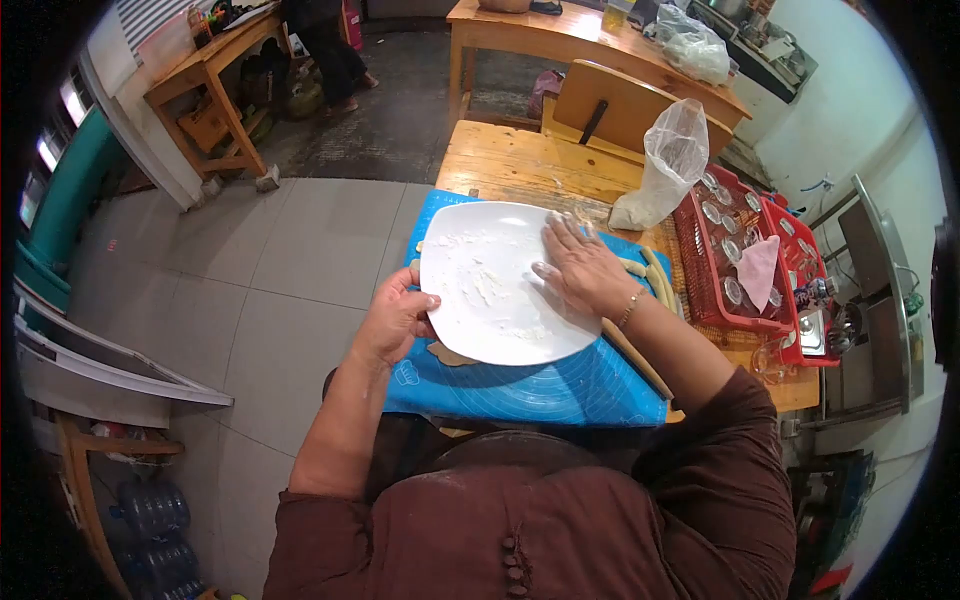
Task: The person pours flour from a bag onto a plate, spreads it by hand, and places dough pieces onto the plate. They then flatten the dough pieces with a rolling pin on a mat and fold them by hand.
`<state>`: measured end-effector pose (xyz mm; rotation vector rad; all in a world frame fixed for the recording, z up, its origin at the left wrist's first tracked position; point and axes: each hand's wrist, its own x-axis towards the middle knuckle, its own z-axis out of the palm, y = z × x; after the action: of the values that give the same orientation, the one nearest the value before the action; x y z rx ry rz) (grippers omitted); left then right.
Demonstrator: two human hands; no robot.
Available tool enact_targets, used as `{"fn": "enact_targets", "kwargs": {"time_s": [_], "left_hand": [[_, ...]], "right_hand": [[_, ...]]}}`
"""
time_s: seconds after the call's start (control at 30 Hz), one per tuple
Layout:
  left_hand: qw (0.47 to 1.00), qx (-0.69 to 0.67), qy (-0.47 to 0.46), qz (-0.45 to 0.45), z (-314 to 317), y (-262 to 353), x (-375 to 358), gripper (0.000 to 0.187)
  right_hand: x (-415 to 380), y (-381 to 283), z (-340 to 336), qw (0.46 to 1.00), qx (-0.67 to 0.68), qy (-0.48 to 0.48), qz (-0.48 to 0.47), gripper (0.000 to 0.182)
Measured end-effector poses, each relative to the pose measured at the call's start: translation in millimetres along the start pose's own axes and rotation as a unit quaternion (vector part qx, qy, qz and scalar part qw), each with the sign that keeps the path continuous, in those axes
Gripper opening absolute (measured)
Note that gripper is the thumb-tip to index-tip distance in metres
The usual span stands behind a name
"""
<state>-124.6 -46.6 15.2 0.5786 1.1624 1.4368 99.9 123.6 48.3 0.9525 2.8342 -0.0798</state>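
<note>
Plate (pixel 490 285) on blue mat (pixel 540 385), wooden table (pixel 520 160).

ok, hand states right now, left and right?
Left hand: closed on the rim of the square white plate.
Right hand: open, flat on that plate.

Grey tile floor (pixel 270 260); wooden tables (pixel 520 160) — white wall (pixel 850 110) at rt.

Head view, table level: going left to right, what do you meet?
Left hand gripping the plate's edge → white square plate dusted with flour → right hand flat on the plate → clear plastic bag → red plastic crate holding glasses → pink cloth.
</note>
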Motion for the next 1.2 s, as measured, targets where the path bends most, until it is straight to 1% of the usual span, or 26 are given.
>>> {"fn": "enact_targets", "kwargs": {"time_s": [0.03, 0.07, 0.17, 0.2, 0.23, 0.3, 0.33, 0.37, 0.43, 0.47, 0.5, 0.53, 0.57, 0.6, 0.63, 0.7, 0.73, 0.77, 0.83, 0.93, 0.97, 1.0, 1.03, 1.07, 1.17, 1.2], "left_hand": [[1.000, -0.002, 0.000, -0.001, -2.3, 2.1, 1.7, 0.034], [1.000, -0.002, 0.008, 0.001, -4.3, 4.2, 3.7, 0.034], [1.000, 0.000, 0.026, 0.010, -1.0, 6.4, 11.3, 0.035], [0.999, 0.002, 0.037, 0.018, 1.6, 6.6, 13.8, 0.034], [0.999, 0.002, 0.036, 0.017, 4.0, 5.6, 17.4, 0.034], [0.998, -0.033, 0.045, 0.038, 8.7, 2.3, 24.9, 0.029], [0.998, -0.032, 0.045, 0.037, 11.9, 2.8, 26.8, 0.029], [0.997, -0.034, 0.051, 0.037, 14.9, 3.8, 28.0, 0.029], [0.997, -0.036, 0.058, 0.035, 16.1, 6.6, 30.1, 0.029], [0.997, -0.035, 0.056, 0.041, 14.1, 8.4, 30.8, 0.029], [0.997, -0.034, 0.056, 0.047, 11.5, 10.6, 31.3, 0.028], [0.997, -0.034, 0.058, 0.046, 8.3, 13.5, 31.0, 0.028], [0.995, -0.026, 0.067, 0.067, 4.0, 17.2, 29.7, 0.028], [0.993, -0.017, 0.076, 0.088, -1.0, 20.9, 27.9, 0.028], [0.993, -0.016, 0.078, 0.085, -6.8, 25.4, 26.4, 0.028], [0.985, -0.024, 0.128, 0.115, -18.9, 36.2, 26.0, 0.027], [0.985, -0.023, 0.128, 0.114, -25.2, 42.1, 28.0, 0.027], [0.982, -0.019, 0.136, 0.132, -31.3, 48.9, 31.3, 0.027], [0.978, -0.014, 0.145, 0.151, -35.9, 60.8, 44.6, 0.027], [0.978, 0.020, 0.138, 0.153, -41.2, 75.7, 82.8, 0.026], [0.983, 0.033, 0.137, 0.116, -42.2, 76.5, 100.2, 0.028], [0.987, 0.047, 0.135, 0.079, -42.9, 75.9, 116.2, 0.030], [0.987, 0.048, 0.133, 0.081, -42.5, 74.5, 130.9, 0.030], [0.989, 0.064, 0.121, 0.056, -41.3, 71.9, 145.6, 0.030], [0.991, 0.093, 0.098, 0.010, -36.4, 58.6, 186.2, 0.030], [0.990, 0.107, 0.090, -0.013, -34.1, 54.2, 198.0, 0.030]], "right_hand": [[-7.7, 2.7, -2.2, 0.999, -0.007, -0.022, 0.026, 0.069], [-12.0, 12.9, 12.0, 1.000, 0.019, 0.015, 0.010, 0.072], [-36.1, -2.3, 4.2, 1.000, -0.018, 0.020, 0.010, 0.071], [-44.4, -10.7, 1.8, 0.999, 0.016, 0.039, -0.003, 0.070], [-50.9, -18.6, -1.3, 0.999, 0.016, 0.039, -0.002, 0.070], [-61.0, -33.5, -6.6, 0.992, 0.103, 0.056, -0.046, 0.067], [-64.4, -40.9, -7.5, 0.984, 0.143, 0.081, -0.076, 0.062], [-67.1, -43.8, -5.9, 0.983, 0.145, 0.081, -0.075, 0.062], [-70.4, -46.4, -3.0, 0.983, 0.096, 0.120, -0.097, 0.060], [-67.2, -39.9, 6.2, 0.980, 0.058, 0.177, -0.072, 0.056], [-65.1, -32.0, 12.1, 0.980, 0.059, 0.176, -0.072, 0.056], [-63.0, -23.8, 15.7, 0.973, 0.072, 0.220, -0.019, 0.053], [-61.4, -17.7, 17.9, 0.961, 0.085, 0.263, 0.034, 0.051], [-62.2, -16.2, 14.0, 0.940, 0.201, 0.271, 0.053, 0.044], [-61.7, -10.3, 17.8, 0.940, 0.204, 0.269, 0.053, 0.044], [-60.1, 0.6, 27.3, 0.919, 0.273, 0.272, 0.081, 0.038], [-60.0, 0.1, 25.2, 0.906, 0.318, 0.263, 0.096, 0.033], [-59.1, -0.3, 26.1, 0.906, 0.318, 0.264, 0.095, 0.033], [-58.9, -2.2, 30.1, 0.873, 0.438, 0.151, 0.155, 0.031], [-60.2, -9.2, 31.5, 0.880, 0.432, 0.119, 0.160, 0.031], [-60.0, -8.6, 39.1, 0.879, 0.432, 0.120, 0.159, 0.031], [-59.1, -5.4, 53.0, 0.880, 0.429, 0.150, 0.137, 0.032], [-59.4, -3.0, 61.7, 0.879, 0.425, 0.181, 0.115, 0.032], [-61.4, -1.0, 66.2, 0.879, 0.425, 0.184, 0.116, 0.032], [-66.2, 6.1, 69.4, 0.874, 0.445, 0.172, 0.087, 0.034], [-68.4, 8.4, 65.6, 0.865, 0.470, 0.128, 0.119, 0.035]]}}
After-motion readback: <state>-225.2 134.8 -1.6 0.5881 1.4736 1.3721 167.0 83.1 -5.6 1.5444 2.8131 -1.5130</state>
